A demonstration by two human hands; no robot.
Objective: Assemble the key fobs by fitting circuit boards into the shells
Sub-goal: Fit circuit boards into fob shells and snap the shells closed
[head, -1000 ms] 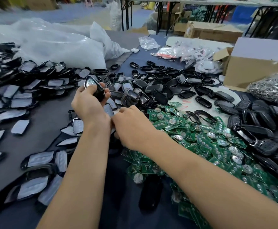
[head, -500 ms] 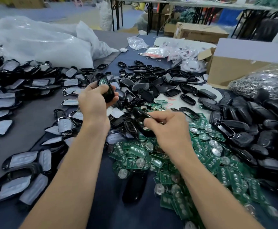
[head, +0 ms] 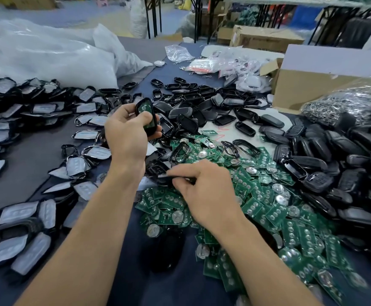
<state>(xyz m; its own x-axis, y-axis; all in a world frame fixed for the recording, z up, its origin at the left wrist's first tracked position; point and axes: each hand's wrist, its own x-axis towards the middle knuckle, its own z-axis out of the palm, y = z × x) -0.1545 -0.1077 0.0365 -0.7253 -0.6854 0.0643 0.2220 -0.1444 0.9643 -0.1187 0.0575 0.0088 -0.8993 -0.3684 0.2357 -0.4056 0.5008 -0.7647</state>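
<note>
Tabletop [head: 25, 164] dark, shell heaps [head: 334, 151], boards [head: 268, 206] | left grip [head: 127, 133] clamps fob [head: 146, 109] | right grip [head: 208, 191] pinches shell [head: 180, 178]

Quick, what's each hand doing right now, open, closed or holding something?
Left hand: grips a black shell with a green board inside.
Right hand: pinches a flat black shell part.

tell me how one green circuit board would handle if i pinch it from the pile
Probably stiff and light: each green circuit board looks a thin flat card. Likely slides, not rolls, since they lie flat and overlapping. Its round silver disc may weight one end.
</note>
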